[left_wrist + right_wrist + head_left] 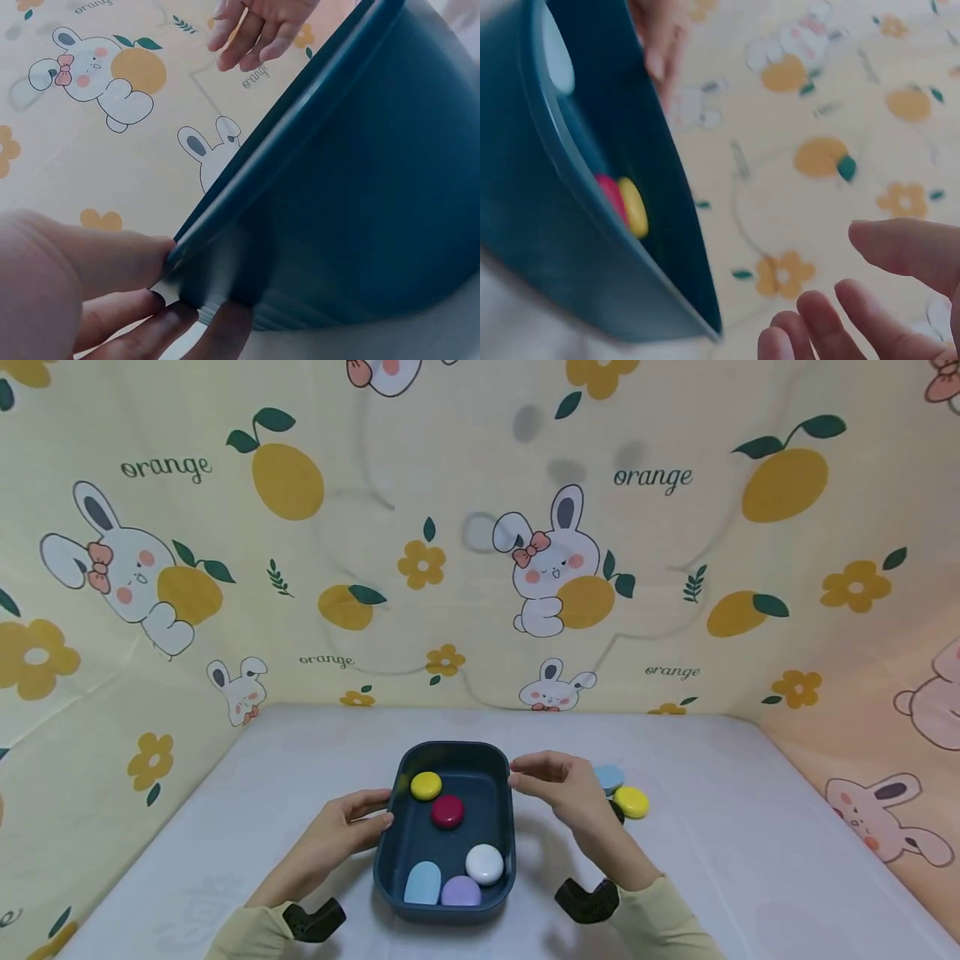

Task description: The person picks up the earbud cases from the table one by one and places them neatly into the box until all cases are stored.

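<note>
A dark blue tray (452, 748) sits on the white table and holds a yellow disc (426, 785), a red disc (447, 811), a white disc (484, 863), a light blue piece (423, 883) and a purple piece (461, 892). My left hand (377, 811) pinches the tray's left rim; the left wrist view shows the thumb on top of the rim and the fingers (187, 319) under the tray wall (360, 187). My right hand (527, 776) hovers just off the right rim, fingers relaxed and empty, as the right wrist view shows beside the tray (540, 225).
To the right of the tray, behind my right hand, lie a light blue disc (609, 776), a yellow disc (632, 802) and a partly hidden black piece (617, 812). A bunny-and-orange patterned cloth (480, 543) walls in the table on three sides.
</note>
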`<state>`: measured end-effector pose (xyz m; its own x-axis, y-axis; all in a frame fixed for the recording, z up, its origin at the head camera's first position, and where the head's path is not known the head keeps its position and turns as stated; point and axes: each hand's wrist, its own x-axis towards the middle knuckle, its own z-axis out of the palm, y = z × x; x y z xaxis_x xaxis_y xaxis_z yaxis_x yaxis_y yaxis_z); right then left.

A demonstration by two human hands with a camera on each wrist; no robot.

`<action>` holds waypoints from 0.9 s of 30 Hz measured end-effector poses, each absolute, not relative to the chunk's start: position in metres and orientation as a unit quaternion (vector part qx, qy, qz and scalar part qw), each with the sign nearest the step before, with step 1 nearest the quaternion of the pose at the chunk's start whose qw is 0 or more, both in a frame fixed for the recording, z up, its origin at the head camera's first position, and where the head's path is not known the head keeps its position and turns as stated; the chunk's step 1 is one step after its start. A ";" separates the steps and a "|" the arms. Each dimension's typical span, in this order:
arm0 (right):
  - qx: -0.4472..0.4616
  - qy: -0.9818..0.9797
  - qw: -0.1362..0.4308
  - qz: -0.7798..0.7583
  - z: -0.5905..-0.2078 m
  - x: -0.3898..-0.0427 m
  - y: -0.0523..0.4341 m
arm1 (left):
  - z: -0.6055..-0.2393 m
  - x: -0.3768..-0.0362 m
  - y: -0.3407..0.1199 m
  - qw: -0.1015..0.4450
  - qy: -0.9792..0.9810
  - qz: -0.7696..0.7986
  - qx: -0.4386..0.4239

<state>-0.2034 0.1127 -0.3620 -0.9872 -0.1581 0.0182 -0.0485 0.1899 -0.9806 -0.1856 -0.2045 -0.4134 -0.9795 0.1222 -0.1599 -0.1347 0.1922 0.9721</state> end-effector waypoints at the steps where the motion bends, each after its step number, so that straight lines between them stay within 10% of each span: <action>1: -0.055 0.769 0.038 -0.636 -0.360 -0.205 0.118 | -0.413 -0.185 -0.204 0.101 0.765 0.636 -0.005; 27: 0.063 0.842 0.002 -0.535 -0.379 -0.234 0.246 | -0.413 -0.185 -0.203 0.107 0.770 0.629 -0.005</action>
